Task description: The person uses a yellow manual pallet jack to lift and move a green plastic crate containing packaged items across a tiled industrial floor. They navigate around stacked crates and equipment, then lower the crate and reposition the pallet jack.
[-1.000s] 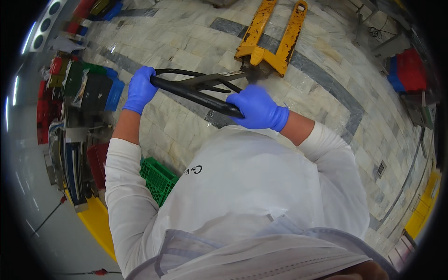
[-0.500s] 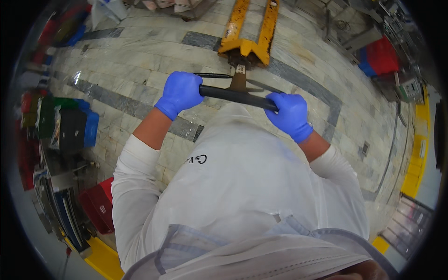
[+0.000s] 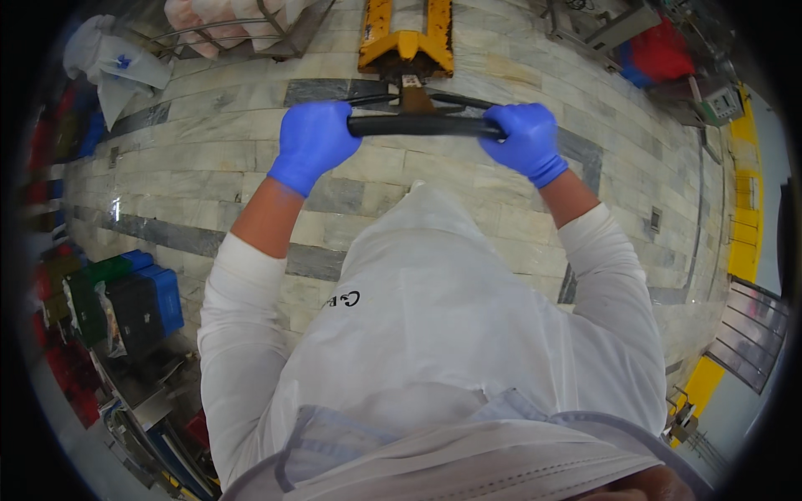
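Note:
Both my hands wear blue gloves and grip the black handle bar [image 3: 422, 126] of a yellow pallet jack [image 3: 407, 50]. My left hand [image 3: 317, 142] is closed round the bar's left end. At the other end, my right hand [image 3: 522, 140] wraps round it in the same way. The bar lies nearly level in front of my white apron [image 3: 426, 284]. Beyond it, the jack's forks point away from me, their far ends cut off by the upper edge. Nothing is seen resting on the visible part of the forks.
A metal-framed cart [image 3: 267, 33] with pale pink bagged contents stands at the far left, near a white plastic bag [image 3: 125, 63]. Blue, green and black crates [image 3: 138, 305] line the left side. Equipment with a grey control box [image 3: 714, 100] is at the far right, before a yellow-trimmed wall [image 3: 746, 184].
The handle bar and both hands have moved up in the picture and levelled out. The jack has shifted left and farther off. More of the cart and white bag shows.

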Demonstrator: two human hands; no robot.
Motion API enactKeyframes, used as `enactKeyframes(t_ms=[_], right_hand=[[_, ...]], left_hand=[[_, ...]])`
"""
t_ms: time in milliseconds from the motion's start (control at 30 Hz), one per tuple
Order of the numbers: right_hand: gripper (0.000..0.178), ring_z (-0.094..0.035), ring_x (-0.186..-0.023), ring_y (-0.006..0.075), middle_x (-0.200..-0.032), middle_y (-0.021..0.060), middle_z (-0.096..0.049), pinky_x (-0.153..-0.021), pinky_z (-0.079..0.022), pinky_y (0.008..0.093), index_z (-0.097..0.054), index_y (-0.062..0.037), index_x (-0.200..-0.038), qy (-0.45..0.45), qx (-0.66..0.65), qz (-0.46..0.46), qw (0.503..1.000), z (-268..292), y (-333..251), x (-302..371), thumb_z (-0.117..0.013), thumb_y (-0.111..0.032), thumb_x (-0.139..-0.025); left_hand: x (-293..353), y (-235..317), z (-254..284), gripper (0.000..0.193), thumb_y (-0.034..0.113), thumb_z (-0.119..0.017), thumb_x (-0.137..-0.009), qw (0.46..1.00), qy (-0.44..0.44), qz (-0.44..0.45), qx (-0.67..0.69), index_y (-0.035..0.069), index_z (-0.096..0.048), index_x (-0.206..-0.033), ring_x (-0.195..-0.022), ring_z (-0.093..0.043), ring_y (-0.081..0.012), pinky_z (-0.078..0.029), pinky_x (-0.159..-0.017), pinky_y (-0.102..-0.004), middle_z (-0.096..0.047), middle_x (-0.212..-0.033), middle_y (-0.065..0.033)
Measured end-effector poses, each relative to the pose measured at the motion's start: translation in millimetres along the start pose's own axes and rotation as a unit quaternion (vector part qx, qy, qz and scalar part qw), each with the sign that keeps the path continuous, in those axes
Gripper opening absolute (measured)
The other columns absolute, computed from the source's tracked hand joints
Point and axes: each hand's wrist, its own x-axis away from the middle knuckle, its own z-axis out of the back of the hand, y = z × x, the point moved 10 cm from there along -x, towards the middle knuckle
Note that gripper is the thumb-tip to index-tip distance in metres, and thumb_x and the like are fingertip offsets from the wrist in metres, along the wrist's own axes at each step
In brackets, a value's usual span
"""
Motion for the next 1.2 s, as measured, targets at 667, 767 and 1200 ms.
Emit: enactKeyframes(t_ms=[667, 767, 1200], right_hand=[[0.021, -0.069, -0.066, 0.0262, -0.071, 0.0028, -0.068, -0.061, -0.051, 0.0418, -0.07, -0.0198, -0.082, -0.028, 0.054, -0.027, 0.998, -134, 247, -249, -0.084, -0.034, -0.076], [0.022, -0.069, -0.067, 0.0279, -0.072, 0.0042, -0.069, -0.062, -0.051, 0.0425, -0.07, -0.0188, -0.083, 0.002, 0.05, -0.004, 0.999, -140, 297, -273, -0.085, -0.033, -0.075], [0.019, -0.077, -0.098, 0.0328, -0.105, 0.01, -0.08, -0.088, -0.057, 0.0473, -0.081, -0.0202, -0.103, -0.25, 0.257, -0.228, 0.906, -236, 505, -444, -0.066, -0.027, -0.094]], left_hand=[[-341, -131, -32, 0.02, 0.035, -0.078, -0.076, 0.998, 0.006, 0.012, -0.067, 0.016, -0.077, -0.083, -0.074, -0.075, -0.0343, -0.06, -0.07, -0.0475, -0.075, -0.079, -0.0112], [-388, -128, -48, 0.019, 0.035, -0.077, -0.077, 0.999, 0.033, -0.006, -0.04, 0.016, -0.076, -0.082, -0.074, -0.074, -0.0346, -0.059, -0.069, -0.0476, -0.074, -0.077, -0.0112], [-631, -192, -100, 0.015, 0.028, -0.07, -0.085, 0.996, 0.067, -0.024, 0.047, 0.017, -0.08, -0.089, -0.078, -0.076, -0.0344, -0.061, -0.072, -0.0491, -0.077, -0.084, -0.0137]])
